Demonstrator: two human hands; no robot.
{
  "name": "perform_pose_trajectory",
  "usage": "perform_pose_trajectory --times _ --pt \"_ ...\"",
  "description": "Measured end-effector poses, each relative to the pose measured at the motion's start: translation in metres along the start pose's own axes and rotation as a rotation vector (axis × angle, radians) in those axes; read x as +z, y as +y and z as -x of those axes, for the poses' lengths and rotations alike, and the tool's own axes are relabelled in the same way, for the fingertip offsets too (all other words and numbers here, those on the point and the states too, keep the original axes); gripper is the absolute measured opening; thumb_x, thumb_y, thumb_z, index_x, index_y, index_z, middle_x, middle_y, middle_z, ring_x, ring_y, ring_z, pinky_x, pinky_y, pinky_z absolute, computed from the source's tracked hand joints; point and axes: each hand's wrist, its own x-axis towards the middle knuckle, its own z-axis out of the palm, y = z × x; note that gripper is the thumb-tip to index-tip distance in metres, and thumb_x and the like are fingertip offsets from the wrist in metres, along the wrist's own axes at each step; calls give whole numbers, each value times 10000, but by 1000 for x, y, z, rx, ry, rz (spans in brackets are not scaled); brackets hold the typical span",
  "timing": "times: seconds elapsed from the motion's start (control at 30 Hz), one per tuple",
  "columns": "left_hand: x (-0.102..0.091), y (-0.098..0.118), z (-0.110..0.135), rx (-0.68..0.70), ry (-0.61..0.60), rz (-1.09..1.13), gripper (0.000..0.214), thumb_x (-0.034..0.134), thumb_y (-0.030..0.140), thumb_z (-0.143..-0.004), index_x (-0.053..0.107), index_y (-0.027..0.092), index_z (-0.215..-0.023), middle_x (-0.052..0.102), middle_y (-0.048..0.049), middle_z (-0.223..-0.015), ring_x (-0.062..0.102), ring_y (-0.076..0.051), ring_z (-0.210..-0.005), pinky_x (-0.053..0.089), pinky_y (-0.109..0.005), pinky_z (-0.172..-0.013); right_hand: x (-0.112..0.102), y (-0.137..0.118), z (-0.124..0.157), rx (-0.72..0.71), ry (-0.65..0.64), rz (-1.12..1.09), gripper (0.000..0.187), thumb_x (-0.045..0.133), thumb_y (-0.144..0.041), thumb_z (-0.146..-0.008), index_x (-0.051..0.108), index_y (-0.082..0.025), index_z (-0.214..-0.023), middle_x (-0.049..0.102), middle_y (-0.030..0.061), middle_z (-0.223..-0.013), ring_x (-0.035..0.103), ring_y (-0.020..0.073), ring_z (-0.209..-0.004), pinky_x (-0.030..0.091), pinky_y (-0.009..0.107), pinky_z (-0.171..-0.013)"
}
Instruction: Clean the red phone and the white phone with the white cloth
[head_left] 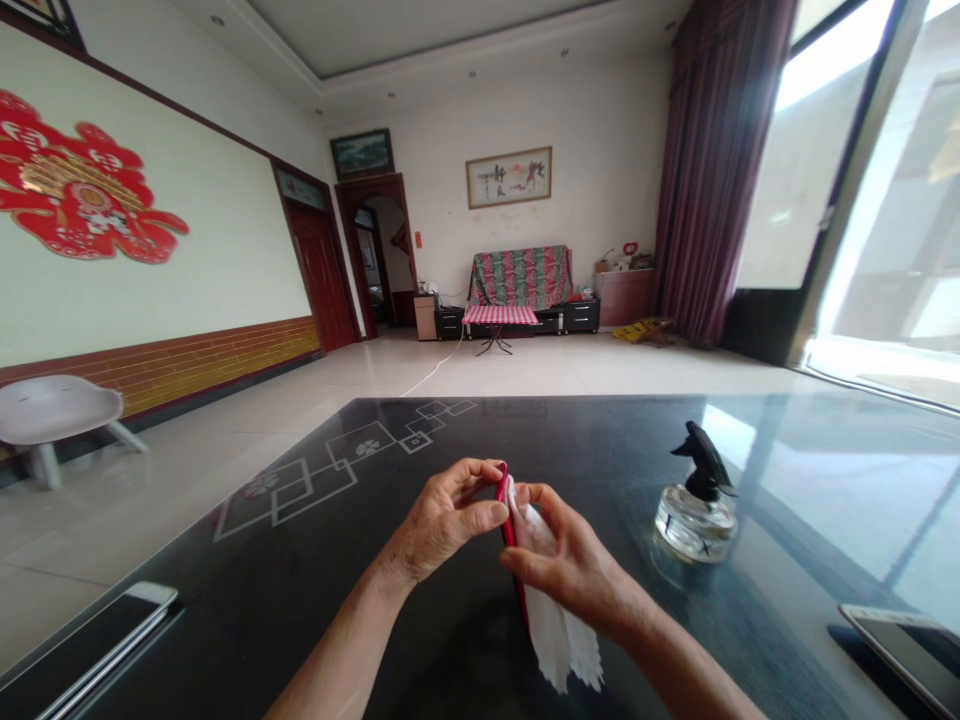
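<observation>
Above the dark table, my left hand pinches the upper edge of a thin red phone-shaped slab. The slab stands upright and edge-on to me, so its faces are mostly hidden. On its right side, my right hand is closed around a white cloth, pressing it to the slab. The cloth's zigzag-cut lower end hangs down below my fingers. Right of my hands stands a clear spray bottle with a black trigger head and some see-through liquid.
A phone lies at the near left of the glossy black table, another phone at the near right. Beyond are a white chair, a small table with a checked red cover and a purple curtain.
</observation>
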Motion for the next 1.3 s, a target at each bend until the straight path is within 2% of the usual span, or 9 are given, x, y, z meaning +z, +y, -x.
perform_pose_trajectory --times 0.23,0.43,0.5,0.6,0.7,0.83,1.03,1.2,1.3 --pt "-4 -4 1 -48 -11 -28 576 732 276 -701 543 169 -1234 586 -116 -1201 558 -274 -1094 466 -396 -912 -4 -2 1 -11 -84 -60 379 684 -237 -677 501 -194 -1006 538 -42 -771 469 104 -641 423 219 -612" --pt "-8 7 3 -31 -51 -202 597 750 220 -641 582 182 -1212 567 -97 -1217 555 -281 -1096 445 -392 -941 -8 -3 6 11 -185 -96 418 689 -224 -693 504 -199 -1067 548 -39 -772 476 97 -624 424 207 -587" --pt "-7 8 3 -48 -61 -190 604 731 212 -653 558 167 -1229 592 -95 -1180 563 -272 -1086 440 -387 -947 -11 -4 7 17 -215 -111 464 679 -255 -718 499 -198 -1141 587 -9 -837 540 134 -704 463 243 -650" --pt "-7 4 2 -57 -35 -163 652 720 235 -666 505 140 -1274 611 -90 -1143 568 -259 -1071 434 -368 -950 -15 -8 7 -43 -241 -90 460 627 -314 -780 519 -193 -1210 605 60 -1047 566 225 -992 458 337 -862" --pt "-8 -2 1 -36 23 -180 668 734 283 -667 508 127 -1276 597 -84 -1140 578 -247 -1032 447 -337 -921 -18 -6 5 -145 -192 59 326 563 -296 -832 607 -200 -1141 532 81 -1245 478 245 -1175 347 358 -1015" --pt "-15 -12 -2 -51 149 -154 616 741 347 -673 567 129 -1222 636 -78 -1067 594 -234 -977 463 -311 -866 -18 6 5 -168 -154 218 277 508 -212 -836 654 -210 -1071 596 62 -1142 554 213 -1064 395 323 -962" --pt "-29 -24 -8 -191 475 -48 545 781 395 -601 673 104 -1050 696 -67 -872 624 -195 -821 467 -269 -748 -19 21 1 7 -204 257 336 470 -197 -822 658 -186 -1100 665 43 -1014 609 207 -903 456 309 -831" --pt "-44 -43 -9 -320 551 28 410 745 493 -595 681 116 -744 664 -40 -671 610 -153 -640 465 -246 -603 -22 22 -4 70 -188 274 341 478 -193 -792 680 -171 -1066 673 41 -1013 609 207 -888 458 302 -807" --pt "-53 -53 -8 -417 604 34 444 708 543 -607 651 112 -699 649 -51 -627 601 -152 -578 462 -254 -553 -24 24 -3 97 -150 221 344 496 -262 -802 668 -164 -1084 683 50 -1003 617 214 -879 470 314 -801"
